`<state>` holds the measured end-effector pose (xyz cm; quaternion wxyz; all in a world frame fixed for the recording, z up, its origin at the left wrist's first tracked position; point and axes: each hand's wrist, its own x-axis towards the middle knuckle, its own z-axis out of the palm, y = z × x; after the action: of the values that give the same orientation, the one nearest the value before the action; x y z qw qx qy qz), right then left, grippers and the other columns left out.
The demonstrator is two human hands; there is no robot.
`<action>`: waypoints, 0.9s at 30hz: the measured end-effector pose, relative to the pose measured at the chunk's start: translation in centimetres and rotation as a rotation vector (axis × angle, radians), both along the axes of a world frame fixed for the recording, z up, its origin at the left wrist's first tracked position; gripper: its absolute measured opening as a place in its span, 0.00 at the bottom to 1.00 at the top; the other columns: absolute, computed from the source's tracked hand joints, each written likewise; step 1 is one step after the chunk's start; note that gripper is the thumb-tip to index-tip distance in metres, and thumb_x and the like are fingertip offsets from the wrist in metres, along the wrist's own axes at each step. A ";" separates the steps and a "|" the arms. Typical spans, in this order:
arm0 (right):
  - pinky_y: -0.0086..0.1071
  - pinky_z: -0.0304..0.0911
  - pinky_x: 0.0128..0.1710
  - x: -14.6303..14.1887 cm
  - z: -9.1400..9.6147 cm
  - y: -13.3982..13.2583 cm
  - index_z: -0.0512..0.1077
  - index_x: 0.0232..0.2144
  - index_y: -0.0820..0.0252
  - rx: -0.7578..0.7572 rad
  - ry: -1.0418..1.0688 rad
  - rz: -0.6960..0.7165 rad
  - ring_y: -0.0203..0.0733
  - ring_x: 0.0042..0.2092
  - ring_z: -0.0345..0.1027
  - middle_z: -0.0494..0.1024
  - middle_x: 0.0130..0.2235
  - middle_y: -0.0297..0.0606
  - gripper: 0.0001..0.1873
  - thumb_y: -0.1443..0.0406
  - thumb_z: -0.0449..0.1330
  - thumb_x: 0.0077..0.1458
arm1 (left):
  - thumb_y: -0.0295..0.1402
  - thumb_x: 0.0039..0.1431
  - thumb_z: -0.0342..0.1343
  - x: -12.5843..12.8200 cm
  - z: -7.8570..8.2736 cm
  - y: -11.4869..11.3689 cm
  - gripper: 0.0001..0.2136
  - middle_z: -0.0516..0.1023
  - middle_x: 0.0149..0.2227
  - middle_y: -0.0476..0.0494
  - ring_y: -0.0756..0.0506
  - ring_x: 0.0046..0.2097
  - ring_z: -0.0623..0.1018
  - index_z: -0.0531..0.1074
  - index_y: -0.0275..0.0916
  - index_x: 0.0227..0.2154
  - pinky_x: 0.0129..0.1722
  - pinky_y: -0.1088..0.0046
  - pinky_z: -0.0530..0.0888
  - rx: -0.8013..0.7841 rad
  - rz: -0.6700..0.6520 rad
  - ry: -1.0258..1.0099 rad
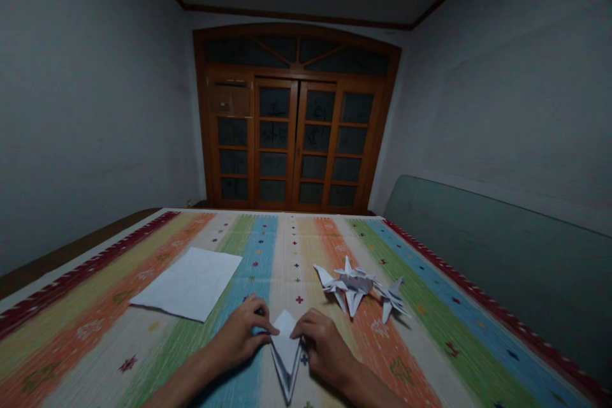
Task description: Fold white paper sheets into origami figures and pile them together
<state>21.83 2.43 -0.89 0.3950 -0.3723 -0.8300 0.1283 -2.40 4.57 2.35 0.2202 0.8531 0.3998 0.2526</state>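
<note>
A small white paper (pixel 285 350), folded into a narrow kite shape with its point toward me, lies on the striped cloth (pixel 143 344) between my hands. My left hand (pixel 241 333) pinches its upper left edge with curled fingers. My right hand (pixel 322 344) pinches the upper right edge the same way. Both hands rest on the cloth.
A flat sheet of white paper (pixel 190 283) lies to the left. Finished folded paper figures (pixel 356 285) sit to the right, just beyond my right hand. A wooden glazed door (pixel 296 140) stands at the far wall; a green padded panel (pixel 492 268) runs along the right.
</note>
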 end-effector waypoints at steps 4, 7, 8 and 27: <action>0.32 0.66 0.38 -0.1 0.1 -0.3 0.83 0.33 0.60 0.005 0.008 0.014 0.46 0.39 0.76 0.83 0.34 0.43 0.25 0.83 0.56 0.37 | 0.25 0.55 0.65 -0.7 0.8 -0.3 0.12 0.76 0.41 0.44 0.40 0.48 0.75 0.85 0.51 0.37 0.59 0.58 0.63 0.039 -0.070 0.043; 0.33 0.67 0.40 -0.2 0.4 -0.5 0.83 0.34 0.60 -0.015 0.010 0.000 0.47 0.40 0.76 0.83 0.35 0.44 0.22 0.82 0.56 0.42 | 0.29 0.57 0.65 -0.5 1.0 -0.6 0.07 0.76 0.41 0.44 0.39 0.48 0.74 0.85 0.48 0.36 0.56 0.60 0.65 0.023 -0.065 0.017; 0.33 0.66 0.40 -0.2 0.5 -0.6 0.83 0.34 0.60 -0.025 0.008 -0.011 0.47 0.40 0.76 0.82 0.35 0.44 0.21 0.82 0.56 0.44 | 0.31 0.58 0.64 -0.3 0.9 -0.6 0.05 0.76 0.40 0.43 0.39 0.47 0.74 0.85 0.46 0.33 0.54 0.61 0.66 0.005 -0.037 0.000; 0.41 0.62 0.54 -0.4 1.4 -0.5 0.80 0.35 0.61 -0.326 0.028 -0.357 0.53 0.50 0.70 0.75 0.43 0.45 0.12 0.75 0.63 0.47 | 0.28 0.49 0.66 1.6 0.5 -1.0 0.13 0.74 0.45 0.42 0.35 0.52 0.71 0.80 0.41 0.40 0.55 0.59 0.65 -0.086 0.274 0.054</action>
<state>21.41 1.97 0.51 0.3575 -0.5702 -0.7138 0.1939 -0.80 3.55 2.90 0.2093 0.7868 0.5288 0.2397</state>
